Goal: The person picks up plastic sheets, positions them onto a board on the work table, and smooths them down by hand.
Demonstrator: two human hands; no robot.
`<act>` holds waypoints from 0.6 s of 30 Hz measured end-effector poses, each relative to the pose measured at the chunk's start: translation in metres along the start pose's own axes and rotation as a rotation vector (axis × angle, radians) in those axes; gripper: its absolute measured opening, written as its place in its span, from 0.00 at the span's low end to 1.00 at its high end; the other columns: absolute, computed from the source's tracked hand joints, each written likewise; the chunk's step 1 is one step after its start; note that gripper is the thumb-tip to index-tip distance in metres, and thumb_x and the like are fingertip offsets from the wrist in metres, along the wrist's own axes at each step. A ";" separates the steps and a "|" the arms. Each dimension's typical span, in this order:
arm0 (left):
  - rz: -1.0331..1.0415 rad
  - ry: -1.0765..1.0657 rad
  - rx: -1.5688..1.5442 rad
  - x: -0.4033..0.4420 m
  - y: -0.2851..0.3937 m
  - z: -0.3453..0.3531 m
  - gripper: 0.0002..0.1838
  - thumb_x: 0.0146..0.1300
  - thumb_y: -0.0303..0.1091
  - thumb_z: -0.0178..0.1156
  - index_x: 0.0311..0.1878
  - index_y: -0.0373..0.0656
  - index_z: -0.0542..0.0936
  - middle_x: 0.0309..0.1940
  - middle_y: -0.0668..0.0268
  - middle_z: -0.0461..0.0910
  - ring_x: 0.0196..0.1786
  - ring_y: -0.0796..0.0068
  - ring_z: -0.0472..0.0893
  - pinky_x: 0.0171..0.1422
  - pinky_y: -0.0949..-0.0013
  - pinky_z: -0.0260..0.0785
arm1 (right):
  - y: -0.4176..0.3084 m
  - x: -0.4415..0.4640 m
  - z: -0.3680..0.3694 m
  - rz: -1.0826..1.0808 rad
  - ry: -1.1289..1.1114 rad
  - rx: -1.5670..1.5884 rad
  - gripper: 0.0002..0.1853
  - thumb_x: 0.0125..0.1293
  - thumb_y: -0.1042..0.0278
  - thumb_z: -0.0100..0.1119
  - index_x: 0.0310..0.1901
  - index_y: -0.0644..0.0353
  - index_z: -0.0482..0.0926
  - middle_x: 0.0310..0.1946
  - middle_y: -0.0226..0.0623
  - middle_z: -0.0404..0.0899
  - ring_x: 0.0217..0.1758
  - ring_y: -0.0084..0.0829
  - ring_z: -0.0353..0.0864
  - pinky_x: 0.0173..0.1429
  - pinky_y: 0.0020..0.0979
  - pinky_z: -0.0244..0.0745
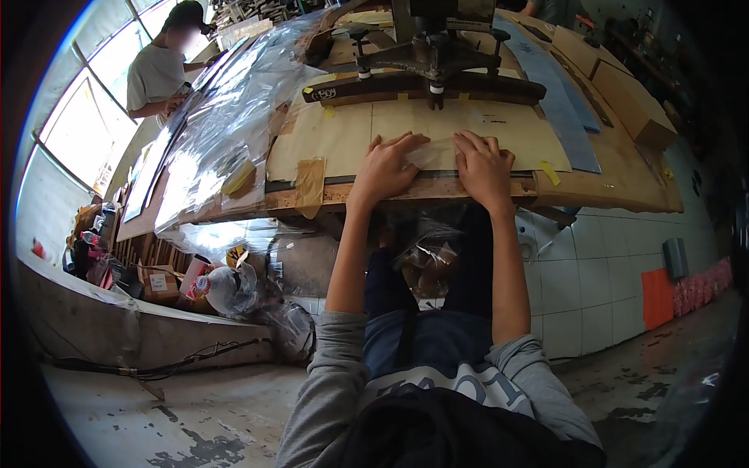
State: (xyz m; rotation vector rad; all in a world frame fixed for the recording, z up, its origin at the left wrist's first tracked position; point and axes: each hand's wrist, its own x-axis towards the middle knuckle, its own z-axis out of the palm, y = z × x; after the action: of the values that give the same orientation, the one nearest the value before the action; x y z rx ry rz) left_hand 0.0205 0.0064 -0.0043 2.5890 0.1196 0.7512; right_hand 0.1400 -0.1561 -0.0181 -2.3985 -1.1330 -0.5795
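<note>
A small piece of clear plastic film [425, 154] stretches between my two hands, above the near edge of a pale yellow board [320, 144]. My left hand [386, 170] has its fingers bent and closed at the film's left side. On the other side, the curled fingers of my right hand [484, 169] meet the film's right end. My fingertips are partly hidden. Beyond my hands a dark curved bar [499, 87] lies across the board beneath a metal clamp head [435, 66]. Brown tape [310, 186] hangs over the table's front edge left of my left hand.
Crumpled plastic sheeting [222, 117] covers the table's left part. To the right lie blue strips [558, 101] and a cardboard box [633, 101]. Another person [160, 78] works at far left. Bottles and boxes [160, 285] crowd the floor below left.
</note>
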 end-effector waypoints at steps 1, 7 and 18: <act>-0.004 0.010 0.010 -0.001 0.000 0.001 0.22 0.55 0.33 0.55 0.56 0.51 0.76 0.55 0.61 0.79 0.60 0.58 0.75 0.74 0.45 0.49 | 0.001 0.001 0.000 0.004 -0.015 -0.003 0.18 0.67 0.61 0.50 0.57 0.45 0.77 0.60 0.21 0.74 0.60 0.33 0.69 0.61 0.48 0.58; -0.056 0.001 0.049 -0.001 0.010 -0.002 0.23 0.56 0.34 0.56 0.58 0.50 0.73 0.53 0.60 0.79 0.54 0.55 0.78 0.72 0.46 0.52 | -0.001 0.006 0.003 -0.010 0.035 0.008 0.16 0.65 0.62 0.53 0.54 0.48 0.79 0.57 0.20 0.76 0.58 0.34 0.69 0.59 0.49 0.60; -0.009 0.060 0.024 0.000 0.002 0.003 0.20 0.57 0.34 0.56 0.55 0.49 0.74 0.51 0.62 0.80 0.52 0.56 0.79 0.70 0.46 0.55 | -0.002 0.005 0.007 -0.025 0.080 0.052 0.16 0.63 0.63 0.54 0.52 0.50 0.81 0.55 0.22 0.77 0.55 0.36 0.70 0.60 0.48 0.60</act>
State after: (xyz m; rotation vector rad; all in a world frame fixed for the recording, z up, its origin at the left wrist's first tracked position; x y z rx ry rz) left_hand 0.0216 0.0035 -0.0060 2.5868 0.1599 0.8298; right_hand 0.1428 -0.1478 -0.0204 -2.3001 -1.1313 -0.6401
